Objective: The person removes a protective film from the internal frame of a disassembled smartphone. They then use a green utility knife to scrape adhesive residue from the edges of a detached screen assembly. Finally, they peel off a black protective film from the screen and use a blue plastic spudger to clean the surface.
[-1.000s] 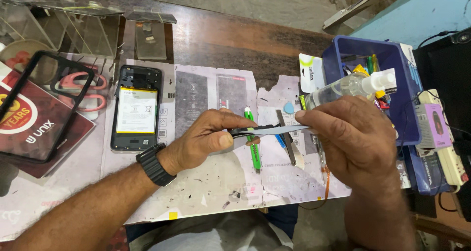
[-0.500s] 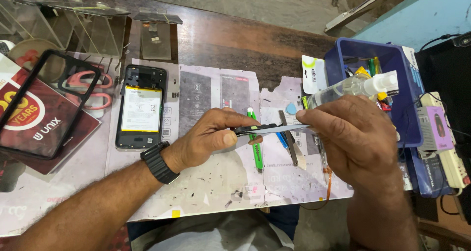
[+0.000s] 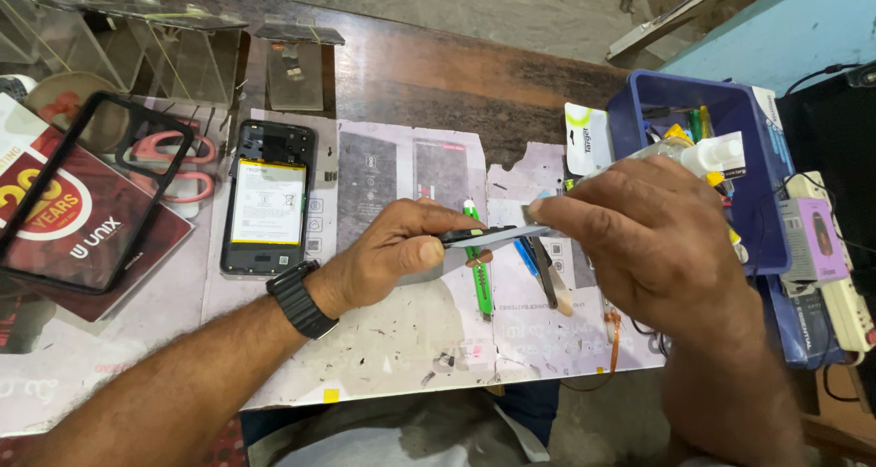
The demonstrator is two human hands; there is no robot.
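- Centrally, the left hand (image 3: 392, 257) pinched one thin dark panel (image 3: 488, 237) edge-on, fingers closed on its near end, above the paper-covered table (image 3: 401, 339).
- The right hand (image 3: 648, 239) was wrapped shut around one clear bottle with a white nozzle (image 3: 712, 152), fingertips meeting the panel's far end.
- One black watch (image 3: 297, 298) sat on the left wrist.
- Beneath the panel lay one green-handled tool (image 3: 482, 289), with other small tools just beside it, their number unclear.
- One opened phone (image 3: 267, 198), battery exposed, lay left of the hands.
- One black phone frame (image 3: 87, 188) rested farther left.
- One blue bin (image 3: 757, 202) of tools stood at right.
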